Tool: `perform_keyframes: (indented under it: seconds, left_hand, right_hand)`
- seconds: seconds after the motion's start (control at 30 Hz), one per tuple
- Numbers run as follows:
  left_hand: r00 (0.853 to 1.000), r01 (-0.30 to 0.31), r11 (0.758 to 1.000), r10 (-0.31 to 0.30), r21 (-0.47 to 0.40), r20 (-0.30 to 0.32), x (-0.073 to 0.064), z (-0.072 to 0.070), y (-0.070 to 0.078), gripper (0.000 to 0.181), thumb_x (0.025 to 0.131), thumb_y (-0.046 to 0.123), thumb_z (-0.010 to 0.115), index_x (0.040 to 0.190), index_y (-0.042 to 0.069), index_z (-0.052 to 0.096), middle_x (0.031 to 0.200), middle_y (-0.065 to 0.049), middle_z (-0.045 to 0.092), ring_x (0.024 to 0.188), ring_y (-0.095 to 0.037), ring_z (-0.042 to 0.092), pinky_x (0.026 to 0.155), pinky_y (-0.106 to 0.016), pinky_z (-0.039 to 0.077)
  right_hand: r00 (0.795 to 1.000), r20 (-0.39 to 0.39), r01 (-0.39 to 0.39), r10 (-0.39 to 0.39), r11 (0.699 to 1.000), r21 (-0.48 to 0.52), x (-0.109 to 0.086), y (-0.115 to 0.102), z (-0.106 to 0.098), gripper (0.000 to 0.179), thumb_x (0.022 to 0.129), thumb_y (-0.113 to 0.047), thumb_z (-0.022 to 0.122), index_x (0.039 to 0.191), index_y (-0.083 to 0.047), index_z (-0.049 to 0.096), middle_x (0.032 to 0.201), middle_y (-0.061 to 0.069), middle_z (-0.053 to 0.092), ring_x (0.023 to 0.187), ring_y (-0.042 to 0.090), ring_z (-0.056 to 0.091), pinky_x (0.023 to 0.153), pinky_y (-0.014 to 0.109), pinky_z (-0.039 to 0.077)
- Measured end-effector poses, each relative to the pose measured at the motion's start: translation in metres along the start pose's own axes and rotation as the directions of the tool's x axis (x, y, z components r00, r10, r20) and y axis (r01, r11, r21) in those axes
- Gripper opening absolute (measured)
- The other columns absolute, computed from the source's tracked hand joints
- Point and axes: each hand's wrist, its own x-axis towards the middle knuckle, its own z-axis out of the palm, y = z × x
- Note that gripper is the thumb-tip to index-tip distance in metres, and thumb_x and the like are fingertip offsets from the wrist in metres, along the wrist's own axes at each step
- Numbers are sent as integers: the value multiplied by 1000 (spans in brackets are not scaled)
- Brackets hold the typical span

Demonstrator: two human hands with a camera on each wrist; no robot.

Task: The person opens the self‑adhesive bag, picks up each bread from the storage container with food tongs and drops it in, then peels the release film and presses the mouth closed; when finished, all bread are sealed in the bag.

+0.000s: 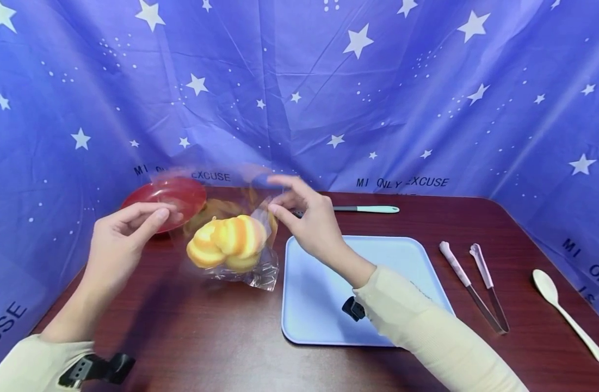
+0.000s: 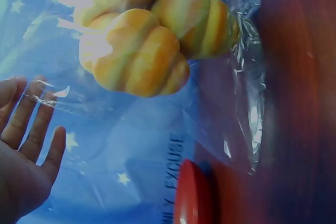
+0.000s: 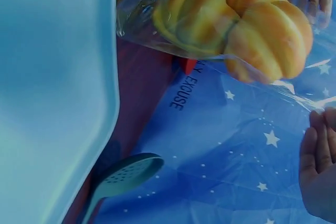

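Note:
A clear plastic bag (image 1: 262,277) with several yellow-orange bread rolls (image 1: 230,239) inside hangs over the left part of the table. On its left, my left hand (image 1: 120,237) pinches the bag's upper edge between thumb and fingers. My right hand (image 1: 314,220) pinches the opposite upper edge, with some fingers extended. In the left wrist view the rolls (image 2: 139,53) are bunched together behind the shiny film. From the right wrist view, the bag (image 3: 139,30) spans between both hands, the rolls still inside.
A red plate (image 1: 191,190) lies behind my left hand. The light blue tray (image 1: 323,305) sits under my right forearm, with a slotted spoon (image 1: 377,209) behind it. To the right are tongs with pink handles (image 1: 456,264) and a cream spoon (image 1: 566,313). A starry curtain (image 1: 299,98) surrounds the table.

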Motion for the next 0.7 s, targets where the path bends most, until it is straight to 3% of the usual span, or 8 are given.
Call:
perform_keyframes:
  seconds: [0.13,0.23,0.33,0.47,0.53,0.7]
  left_hand:
    - [995,-89,991,84,-96,-53,0,3,12,15,97,-1,66,108,-6,74,90,1,78,90,-7,73,85,-15,51]
    - [986,-164,961,153,-222,-65,2,4,14,15,95,-9,63,107,-12,72,89,-5,78,89,-10,74,86,-16,53]
    - [979,-202,955,191,-216,-72,2,6,14,14,93,-12,63,105,-15,70,89,-7,78,87,-12,74,84,-17,54]
    - [982,-184,982,182,-37,-41,-1,8,15,13,94,-10,65,104,-13,72,92,-4,78,87,-10,73,80,-16,54]
    - [985,-163,986,164,21,-48,-2,8,16,12,94,-7,66,103,-11,74,92,-2,78,88,-9,72,79,-15,54]
    - [983,-179,982,176,-59,-62,-4,9,16,12,93,-10,66,102,-12,73,89,-4,77,83,-10,72,78,-15,54]
  right_hand:
    - [994,-102,50,-42,996,80,5,-7,-5,86,90,-1,76,160,-16,29,87,11,75,80,17,73,85,32,57]
    - [988,-155,41,-22,992,119,7,-10,-7,93,89,-3,77,162,-19,22,87,11,75,79,19,73,86,31,55]
    - [988,-152,-1,23,989,147,8,-11,-7,74,88,-4,79,153,-12,44,88,11,76,80,18,73,83,28,55]
    - [994,-88,-50,60,992,117,7,-12,-6,29,87,-5,81,114,-2,73,88,8,77,78,15,73,77,27,56]
    - [996,-65,-62,68,994,91,6,-12,-5,16,87,-6,81,101,-2,76,87,6,77,77,14,72,75,27,56]
    - [991,-42,-125,128,989,76,5,-6,-5,9,88,-8,80,95,-3,76,83,5,76,73,13,68,68,25,52]
